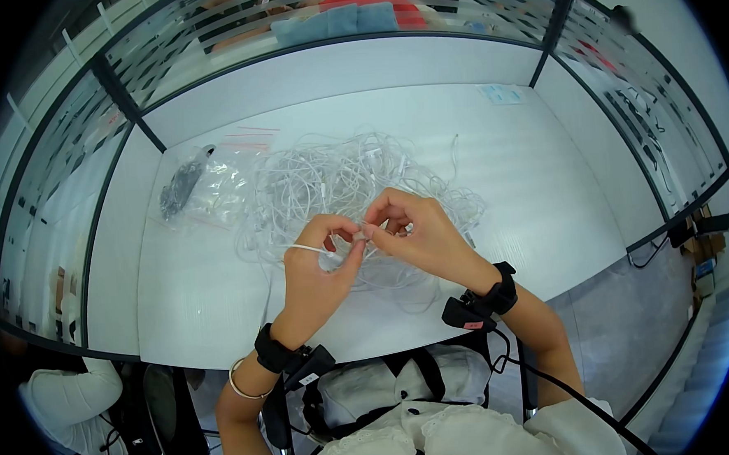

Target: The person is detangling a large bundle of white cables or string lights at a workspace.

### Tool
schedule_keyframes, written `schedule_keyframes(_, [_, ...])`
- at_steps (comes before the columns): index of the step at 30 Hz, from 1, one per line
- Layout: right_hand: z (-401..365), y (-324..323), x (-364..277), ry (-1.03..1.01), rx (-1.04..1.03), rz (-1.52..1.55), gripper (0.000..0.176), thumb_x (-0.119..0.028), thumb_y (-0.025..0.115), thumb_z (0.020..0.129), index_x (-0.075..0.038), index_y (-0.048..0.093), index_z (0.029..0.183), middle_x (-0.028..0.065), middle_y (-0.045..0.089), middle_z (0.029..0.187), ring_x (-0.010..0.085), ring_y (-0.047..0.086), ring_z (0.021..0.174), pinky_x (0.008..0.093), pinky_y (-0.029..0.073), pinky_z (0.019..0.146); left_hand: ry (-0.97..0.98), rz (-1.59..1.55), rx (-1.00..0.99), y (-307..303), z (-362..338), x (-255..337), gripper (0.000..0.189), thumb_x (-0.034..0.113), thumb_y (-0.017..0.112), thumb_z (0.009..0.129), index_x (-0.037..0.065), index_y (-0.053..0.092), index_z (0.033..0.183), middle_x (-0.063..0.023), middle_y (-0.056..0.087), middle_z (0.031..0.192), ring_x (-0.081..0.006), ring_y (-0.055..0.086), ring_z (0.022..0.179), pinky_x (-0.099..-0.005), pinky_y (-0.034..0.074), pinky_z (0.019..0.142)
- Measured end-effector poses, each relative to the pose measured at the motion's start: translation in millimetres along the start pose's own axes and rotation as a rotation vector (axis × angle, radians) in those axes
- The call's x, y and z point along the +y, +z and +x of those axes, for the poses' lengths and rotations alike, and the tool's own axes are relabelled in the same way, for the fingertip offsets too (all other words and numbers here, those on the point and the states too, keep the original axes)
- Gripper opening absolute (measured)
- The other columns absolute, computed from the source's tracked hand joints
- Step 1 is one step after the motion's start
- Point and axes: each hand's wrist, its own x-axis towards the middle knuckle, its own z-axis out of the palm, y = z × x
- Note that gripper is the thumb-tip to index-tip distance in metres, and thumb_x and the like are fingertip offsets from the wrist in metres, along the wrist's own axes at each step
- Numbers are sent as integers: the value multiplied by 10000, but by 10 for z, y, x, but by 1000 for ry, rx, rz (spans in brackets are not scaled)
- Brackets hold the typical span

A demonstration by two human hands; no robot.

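Observation:
Both hands meet over the front of a large tangled pile of thin white cables (304, 177) on the desk. My left hand (321, 267) is closed in a pinch on a white cable (304, 248), whose length runs out to the left across the fingers. My right hand (422, 231) pinches at the same spot, thumb and forefinger closed on the cable's small pale end (359, 236). Fingertips of the two hands almost touch there and hide most of that end. Loose loops of cable lie beneath and around both hands.
Left of the pile are clear plastic bags (224, 185), one holding a dark grey bundle (183, 187). A light blue packet (502, 94) lies at the back right. Low partitions (331, 68) with striped glass tops enclose the desk. At lower left, a person's white sleeve (75, 393) shows.

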Motion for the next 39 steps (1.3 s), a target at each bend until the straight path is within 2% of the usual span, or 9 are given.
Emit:
schedule_keyframes(5, [-6,-21,-113,93,-6,199,206,-49,593,872,-24,518,1062,55,672,776,73,601,605,208,464,566,-45,-53,-28,-33,5,39,188,13,694,773,66,583,915,-20,642,877,-93,574,728,-252,418,638])
schedule_keyframes(9, [-6,-122,-111,83,15,-3,180,-51,577,869,-65,543,1045,39,673,778,50,582,596,184,418,538,-161,-254,122,-79,12,-14,167,40,684,806,68,542,887,-26,640,936,-77,525,751,-232,403,674])
schedule_keyframes(16, [-36,-169,-208,-45,129,-265,127,-70,683,812,-74,669,938,-5,669,818,36,399,460,183,364,511,-111,-460,196,-202,117,45,206,15,662,845,72,480,923,-87,631,957,-109,575,819,-230,432,712])
schedule_keyframes(19, [-55,-129,-280,-206,235,-294,152,-60,716,778,-79,680,925,2,643,880,43,401,445,203,391,514,-77,-503,205,-211,182,154,195,11,648,854,64,468,907,-105,628,953,-145,620,819,-244,470,707])
schedule_keyframes(22, [-91,-172,-343,-178,288,-405,180,-108,713,776,-124,661,948,-1,583,914,97,521,536,233,430,495,-34,-476,206,-240,230,262,177,25,616,877,71,446,891,-94,611,945,-171,626,804,-259,461,719])
schedule_keyframes(26, [-59,-238,-275,-239,173,-333,201,-164,702,800,-120,651,989,12,587,908,133,571,693,255,462,600,31,-437,220,-298,329,354,172,43,621,883,62,451,895,-105,616,951,-195,649,784,-274,490,706])
schedule_keyframes(29, [-24,-306,-220,-223,-12,-204,221,-206,679,828,-110,644,1023,19,600,829,141,571,695,265,460,617,91,-457,220,-334,431,412,174,59,631,883,54,458,906,-115,627,963,-198,656,777,-281,515,714])
schedule_keyframes(35, [9,-305,-586,-100,-58,-242,162,-196,665,839,-98,655,967,26,630,808,147,571,718,291,455,648,211,-542,114,-339,596,581,174,17,621,878,44,458,934,-123,618,974,-192,638,821,-296,523,735])
schedule_keyframes(39, [229,-325,-473,-459,39,-362,75,-146,657,837,-89,646,884,35,638,817,158,574,705,279,445,663,230,-569,35,-288,734,703,159,-11,614,871,35,479,942,-119,607,994,-170,609,882,-295,513,767])
